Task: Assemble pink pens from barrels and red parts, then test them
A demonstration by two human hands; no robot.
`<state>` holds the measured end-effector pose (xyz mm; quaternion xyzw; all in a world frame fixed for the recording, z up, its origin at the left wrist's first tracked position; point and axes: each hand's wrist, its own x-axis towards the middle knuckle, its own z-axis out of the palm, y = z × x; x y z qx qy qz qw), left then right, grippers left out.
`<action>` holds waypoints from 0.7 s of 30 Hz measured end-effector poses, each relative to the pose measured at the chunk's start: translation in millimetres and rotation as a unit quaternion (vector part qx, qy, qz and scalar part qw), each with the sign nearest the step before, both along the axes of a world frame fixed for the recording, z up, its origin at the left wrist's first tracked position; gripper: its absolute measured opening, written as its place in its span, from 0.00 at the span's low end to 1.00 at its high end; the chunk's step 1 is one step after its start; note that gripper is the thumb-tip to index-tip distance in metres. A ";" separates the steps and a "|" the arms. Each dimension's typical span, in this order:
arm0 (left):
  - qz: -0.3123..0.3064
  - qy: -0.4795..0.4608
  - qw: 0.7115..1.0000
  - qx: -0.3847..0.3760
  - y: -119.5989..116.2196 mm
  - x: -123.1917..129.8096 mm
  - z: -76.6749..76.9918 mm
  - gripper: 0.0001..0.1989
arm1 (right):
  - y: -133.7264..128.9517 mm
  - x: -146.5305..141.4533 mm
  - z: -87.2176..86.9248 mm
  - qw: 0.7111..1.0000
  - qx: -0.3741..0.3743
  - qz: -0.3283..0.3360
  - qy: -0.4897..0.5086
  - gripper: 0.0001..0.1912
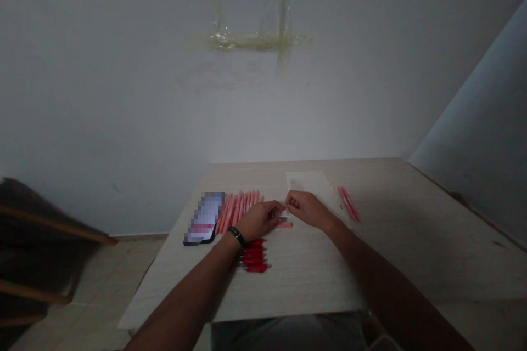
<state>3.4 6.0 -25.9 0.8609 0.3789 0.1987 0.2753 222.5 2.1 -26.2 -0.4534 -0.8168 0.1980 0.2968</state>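
Left hand (pixel 257 220): fingers curled nearly together, hold unclear. Pink piece (pixel 285 225) at its fingers: long axis left-to-right, visible end pointing right. Right hand (pixel 304 209): fingertips bunched (hold likewise unclear). Pink pens (pixel 349 203): slanting nearward-right. Tabletop (pixel 415 230): open room to right edge.

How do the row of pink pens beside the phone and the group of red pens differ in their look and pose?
Colour: the pink pens are pale, while the red pens are deep red.
Pose: the pink pens point away from the viewer, slightly slanted; the red pens lie crosswise.
Shared: both groups lie on the table, their pens side by side.
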 end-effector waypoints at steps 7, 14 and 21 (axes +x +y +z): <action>0.024 -0.005 1.000 0.014 1.6 0.0 -2.4 0.09 | 2.3 3.1 -1.5 1.000 0.008 -0.003 -0.005 0.03; 0.033 0.006 0.999 0.023 2.3 -2.4 0.3 0.06 | 12.0 20.0 -4.7 0.998 -0.003 -0.039 -0.056 0.02; 0.022 0.019 0.999 0.024 2.2 -2.4 3.8 0.07 | 8.9 8.0 -11.8 0.995 -0.013 -0.044 -0.084 0.05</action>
